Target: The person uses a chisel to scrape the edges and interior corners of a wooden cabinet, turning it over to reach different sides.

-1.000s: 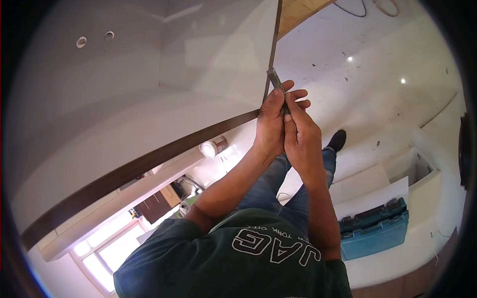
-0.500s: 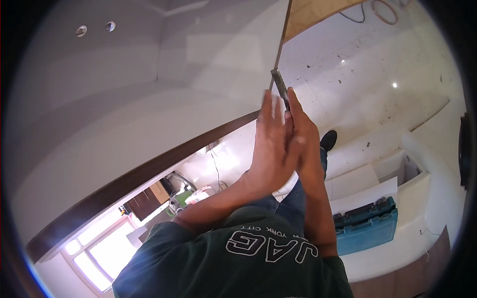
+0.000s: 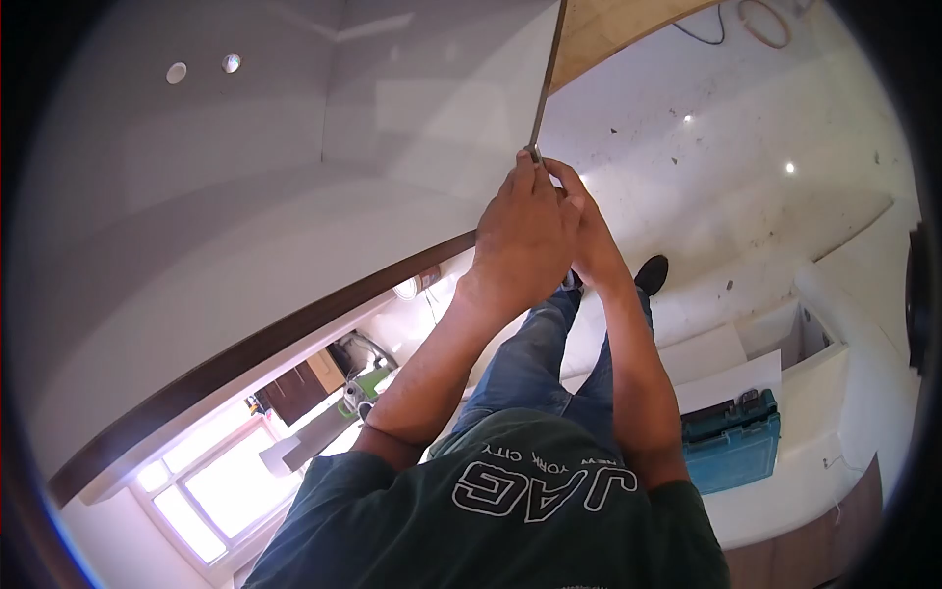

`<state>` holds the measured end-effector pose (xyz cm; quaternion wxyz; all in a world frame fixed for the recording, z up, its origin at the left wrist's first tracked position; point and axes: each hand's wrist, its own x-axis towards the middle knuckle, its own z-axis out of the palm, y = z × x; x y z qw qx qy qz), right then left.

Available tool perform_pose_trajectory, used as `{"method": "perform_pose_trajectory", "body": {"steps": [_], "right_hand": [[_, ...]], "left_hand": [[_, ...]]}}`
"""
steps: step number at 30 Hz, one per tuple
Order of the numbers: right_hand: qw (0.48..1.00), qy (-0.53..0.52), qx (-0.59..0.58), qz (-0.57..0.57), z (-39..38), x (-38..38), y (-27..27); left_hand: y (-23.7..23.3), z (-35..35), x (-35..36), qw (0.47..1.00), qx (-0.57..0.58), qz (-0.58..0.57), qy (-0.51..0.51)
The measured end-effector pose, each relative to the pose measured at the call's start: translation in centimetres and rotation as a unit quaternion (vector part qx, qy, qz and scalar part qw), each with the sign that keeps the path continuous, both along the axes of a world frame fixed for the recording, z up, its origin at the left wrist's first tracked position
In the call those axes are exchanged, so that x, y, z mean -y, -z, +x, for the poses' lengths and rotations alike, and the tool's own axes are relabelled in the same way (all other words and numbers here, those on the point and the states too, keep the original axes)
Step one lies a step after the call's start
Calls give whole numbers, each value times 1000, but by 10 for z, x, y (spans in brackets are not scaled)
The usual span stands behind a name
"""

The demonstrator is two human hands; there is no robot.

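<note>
My left hand (image 3: 525,231) and my right hand (image 3: 592,236) are pressed together at the corner of a glossy white panel (image 3: 422,108). Both close around a small dark tool (image 3: 535,153); only its tip shows above my left fingertips, touching the panel's thin dark vertical edge (image 3: 548,69). My left hand lies over my right and hides most of the tool. A dark edge band (image 3: 294,329) runs along the panel's lower side, down to the left of my hands.
Below on the white floor are my jeans and a black shoe (image 3: 650,273), a teal tool case (image 3: 731,447), flat white boards (image 3: 716,363) and a cable (image 3: 760,20). A white round can (image 3: 412,288) and a bright window (image 3: 206,491) lie under the panel.
Half a second ago my left hand was open and flat beside the tool. Now it has closed over my right hand and the tool, and both hands sit slightly higher on the edge.
</note>
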<state>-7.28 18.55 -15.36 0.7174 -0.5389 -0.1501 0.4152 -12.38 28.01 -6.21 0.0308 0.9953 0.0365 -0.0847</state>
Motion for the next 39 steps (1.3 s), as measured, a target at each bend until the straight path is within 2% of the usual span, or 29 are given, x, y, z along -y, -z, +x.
{"method": "perform_pose_trajectory", "body": {"steps": [1, 3, 8, 10, 13, 15, 18, 22, 24, 29, 31, 33, 35, 37, 39], "right_hand": [[1000, -3, -4, -1, -1, -3, 2], [995, 11, -95, 37, 0, -9, 6], [994, 37, -78, 63, -3, -10, 2], [994, 40, -88, 55, -5, -13, -1], [986, 69, -133, 71, -12, -14, -1], [992, 77, -72, 62, -11, -13, -3], [996, 60, -57, 27, -10, -15, -4], [991, 78, -82, 72, -14, -15, 0], [987, 79, -122, 69, -16, -17, 1], [988, 71, -114, 79, -16, -17, 3], [986, 76, -117, 93, -16, -18, 3], [992, 80, -96, 31, -16, -20, -1], [992, 81, -89, 35, -14, -19, -1], [992, 82, -83, 39, -10, -19, -4], [997, 54, -55, -8, -4, -20, -8]], "left_hand": [[2, 0, 0, 998, -14, -37, -47], [-1, 3, 2, 995, -10, -67, -75], [-9, 3, 11, 975, 13, -124, -186], [0, -2, 6, 991, 4, -84, -101], [1, -4, 3, 995, 12, -69, -75], [-2, 0, 6, 992, 37, -82, -90], [-2, 1, 6, 991, 56, -82, -86], [-4, 2, 4, 997, 28, -54, -54], [-7, 4, 5, 993, 38, -74, -78], [-6, 2, 5, 990, 37, -93, -100], [-10, 4, 5, 995, 33, -66, -72], [-10, 3, 7, 992, 31, -78, -90], [-9, 4, 7, 990, 28, -90, -109], [-10, 7, 5, 992, 41, -88, -86], [-5, 4, 1, 995, 25, -64, -71]]}}
